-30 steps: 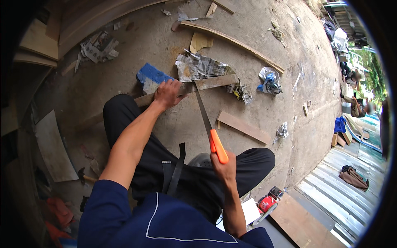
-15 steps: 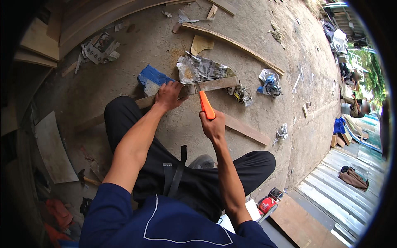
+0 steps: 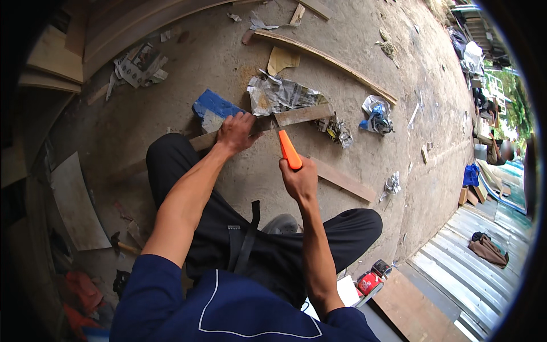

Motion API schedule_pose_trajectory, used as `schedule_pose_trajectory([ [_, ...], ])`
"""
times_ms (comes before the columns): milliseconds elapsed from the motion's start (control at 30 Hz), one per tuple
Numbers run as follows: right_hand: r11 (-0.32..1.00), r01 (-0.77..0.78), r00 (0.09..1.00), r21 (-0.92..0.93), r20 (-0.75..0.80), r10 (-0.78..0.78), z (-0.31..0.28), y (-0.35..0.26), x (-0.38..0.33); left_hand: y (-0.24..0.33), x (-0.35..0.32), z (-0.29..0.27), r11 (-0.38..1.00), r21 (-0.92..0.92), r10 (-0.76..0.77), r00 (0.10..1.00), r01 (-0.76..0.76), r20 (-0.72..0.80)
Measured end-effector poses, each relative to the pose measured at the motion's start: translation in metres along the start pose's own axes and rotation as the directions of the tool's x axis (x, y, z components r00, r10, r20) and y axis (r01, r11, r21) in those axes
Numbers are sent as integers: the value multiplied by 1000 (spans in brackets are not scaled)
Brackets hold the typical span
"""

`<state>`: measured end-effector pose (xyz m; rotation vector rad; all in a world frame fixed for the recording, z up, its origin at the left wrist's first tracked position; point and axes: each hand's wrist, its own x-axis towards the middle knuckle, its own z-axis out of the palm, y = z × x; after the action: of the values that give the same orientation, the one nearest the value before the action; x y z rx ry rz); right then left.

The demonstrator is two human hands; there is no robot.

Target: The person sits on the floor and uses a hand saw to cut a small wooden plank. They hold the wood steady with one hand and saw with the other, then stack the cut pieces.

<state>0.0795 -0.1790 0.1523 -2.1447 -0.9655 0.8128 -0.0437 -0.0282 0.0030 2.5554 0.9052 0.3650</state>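
A handsaw with an orange handle [image 3: 290, 149] is gripped in my right hand [image 3: 300, 179]. Its blade, seen nearly edge-on, meets a narrow wooden board [image 3: 305, 114] that lies across in front of me. My left hand [image 3: 234, 135] holds the board down just left of the blade, its fingers bent over the far edge. Touching the fingertips on the far side is a block with a worn blue top [image 3: 216, 106]. Crumpled newspaper [image 3: 282, 93] lies beyond the board, with sawdust around it.
A long plank [image 3: 327, 58] lies farther off, and another piece of wood [image 3: 345, 181] to the right of my hand. At left are a pale panel [image 3: 80, 202] and a hammer [image 3: 126, 245]. A red tool [image 3: 369, 283] stands by my right knee. People sit far right.
My right hand and the saw have drawn slightly toward me. My left hand stays on the board. The whole view has shifted a little.
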Motion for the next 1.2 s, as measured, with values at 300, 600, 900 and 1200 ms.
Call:
schedule_pose_trajectory([
  [300, 998, 42, 999, 42, 6, -42, 14, 28, -19, 5, 0, -2, 998, -44, -35, 999, 35, 3],
  [600, 995, 70, 997, 70, 32, -73, -8, 27, -46, -2, 2, -3, 1000, -9, -15, 1000, 15, -19],
  [900, 987, -16, 998, 157, 55, 7, -11, 25, -50, 3, 0, -7, 1000, -5, -25, 999, 25, 25],
  [1200, 997, -4, 997, 75, 72, -1, -24, 21, -39, -5, 6, 2, 999, -12, -36, 998, 35, -58],
])
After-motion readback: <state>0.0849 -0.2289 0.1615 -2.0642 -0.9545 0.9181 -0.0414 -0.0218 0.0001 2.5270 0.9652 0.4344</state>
